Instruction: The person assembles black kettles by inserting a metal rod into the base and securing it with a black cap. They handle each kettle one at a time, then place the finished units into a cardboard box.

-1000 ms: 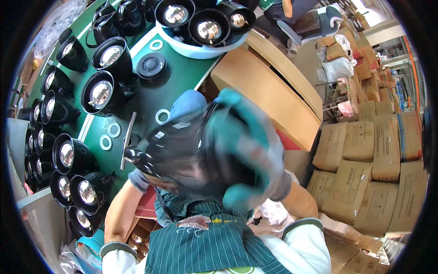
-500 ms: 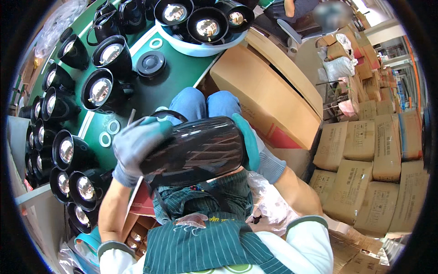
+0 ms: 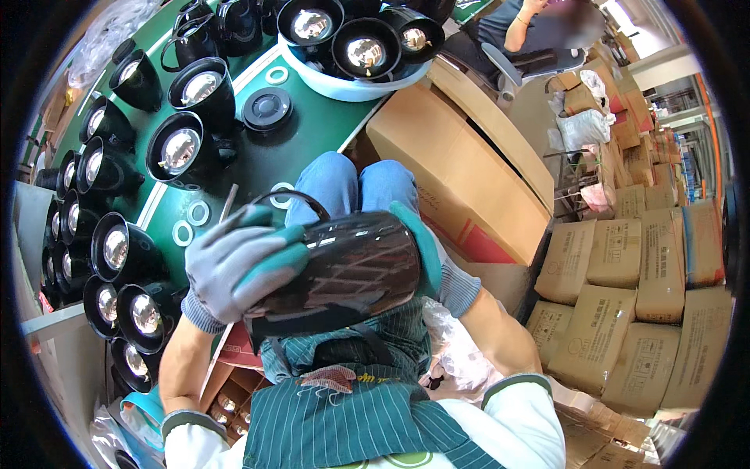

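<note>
A glossy black jug body (image 3: 355, 270) lies sideways above my lap, its loop handle (image 3: 301, 195) on the far side. My gloved left hand (image 3: 242, 266) closes round its left end, fingers laid over the upper side. That end's opening is hidden behind the hand. Against the right end presses my gloved right hand (image 3: 433, 254), palm inward; its fingers wrap the far edge and are partly hidden. Both gloves are grey with green palms. White rings (image 3: 182, 232) and a round black lid (image 3: 267, 109) lie on the green tabletop beyond.
Several black jugs with mirror-like insides (image 3: 176, 148) crowd the table at left. A pale blue basin (image 3: 344, 86) holds more of them at the back. An open carton (image 3: 461, 172) stands right of my knees, stacked cartons (image 3: 594, 336) farther right. Another person (image 3: 508, 39) sits behind.
My left hand has shifted its fingers farther over the jug's left end. The jug is still between both hands. The other person has raised a hand.
</note>
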### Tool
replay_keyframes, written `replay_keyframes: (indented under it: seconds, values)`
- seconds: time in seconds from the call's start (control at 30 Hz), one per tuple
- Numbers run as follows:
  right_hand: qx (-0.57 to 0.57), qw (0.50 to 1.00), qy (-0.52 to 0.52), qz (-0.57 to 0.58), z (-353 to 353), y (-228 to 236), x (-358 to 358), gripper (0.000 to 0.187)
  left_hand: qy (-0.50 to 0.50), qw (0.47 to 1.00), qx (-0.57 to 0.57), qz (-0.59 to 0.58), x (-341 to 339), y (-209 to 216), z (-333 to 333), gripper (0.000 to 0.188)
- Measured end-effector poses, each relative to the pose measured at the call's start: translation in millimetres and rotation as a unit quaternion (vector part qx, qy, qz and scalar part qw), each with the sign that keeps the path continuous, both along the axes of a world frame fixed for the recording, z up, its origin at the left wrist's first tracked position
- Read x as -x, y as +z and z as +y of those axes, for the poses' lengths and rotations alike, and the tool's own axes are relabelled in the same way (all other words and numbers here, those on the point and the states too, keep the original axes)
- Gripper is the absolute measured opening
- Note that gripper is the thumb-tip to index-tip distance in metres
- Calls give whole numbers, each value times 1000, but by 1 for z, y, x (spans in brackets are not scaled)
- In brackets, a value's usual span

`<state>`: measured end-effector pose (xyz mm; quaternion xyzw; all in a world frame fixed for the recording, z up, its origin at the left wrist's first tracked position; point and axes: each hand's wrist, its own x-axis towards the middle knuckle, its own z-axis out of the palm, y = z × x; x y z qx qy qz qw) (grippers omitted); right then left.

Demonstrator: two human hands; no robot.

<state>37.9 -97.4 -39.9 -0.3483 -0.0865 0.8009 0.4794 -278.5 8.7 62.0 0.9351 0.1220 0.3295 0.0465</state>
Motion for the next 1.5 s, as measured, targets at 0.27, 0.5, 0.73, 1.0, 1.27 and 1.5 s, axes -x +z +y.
replay_keyframes:
  seconds: [0.27, 0.5, 0.73, 1.0, 1.27, 1.5]
  values:
    - [-545, 720, -86, -421, 16, 53, 21, 120, 119, 768, 619, -115, 3, -80, 4, 35]
    - [-197, 953, -14, -229, 16, 88, 32, 105, 138, 941, 222, -215, 8, -62, 4, 39]
    - [-497, 705, -32, -505, 16, 61, 19, 105, 113, 637, 702, -297, 0, -124, -14, 39]
    - [-263, 907, -103, -312, -17, 44, 38, 80, 128, 867, 455, -160, -5, -43, 9, 42]
    - [-313, 920, -169, -163, -16, 3, 7, 58, 144, 900, 408, 51, -43, 21, 0, 67]
    - [-176, 936, -283, 111, -10, -12, -6, 57, -57, 930, 362, -24, -68, 61, -37, 94]
